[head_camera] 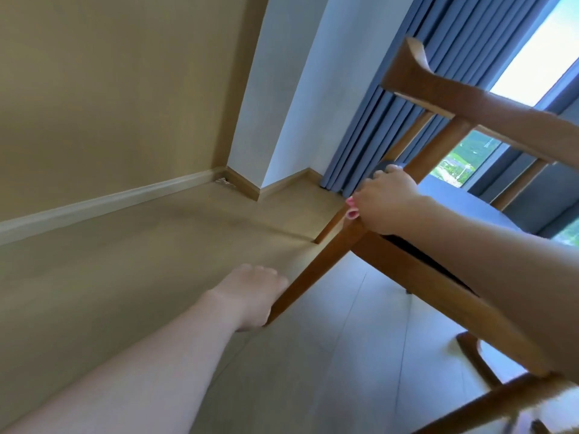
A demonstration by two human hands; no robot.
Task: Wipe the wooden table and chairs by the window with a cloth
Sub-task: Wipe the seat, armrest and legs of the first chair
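Chair (pixel 416 270) first; wooden frame, dark padded seat, standing close to the blue curtain (pixel 416 98) and the window (pixel 539 51), filling the right half of my view, which is itself strongly tilted, so I cannot say whether the chair is tipped or only looks so; my left hand (pixel 253 297) is closed around the front leg low down, fingers wrapped round the far side and hidden, presumably to steady the leg or run along it; my right hand (pixel 387 200) sits at the seat's front corner, fingers curled over the edge where frame meets cushion, painted nails showing; whether it is truly clamped or just resting there I cannot tell; a small patch of something dark shows past the fingertips, which may be the cloth or only the cushion, too blurred to decide; no cloth is plainly visible in either hand; the hold reads as a two-point brace, one hand high, one low, which would keep the chair from sliding on the pale floor (pixel 313 371) while the leg gets attention; judgement: working on the chair's lower frame, the table out of sight; backrest rail (pixel 470 101) and side rungs look dry and unmarked, so no telling what has been wiped.
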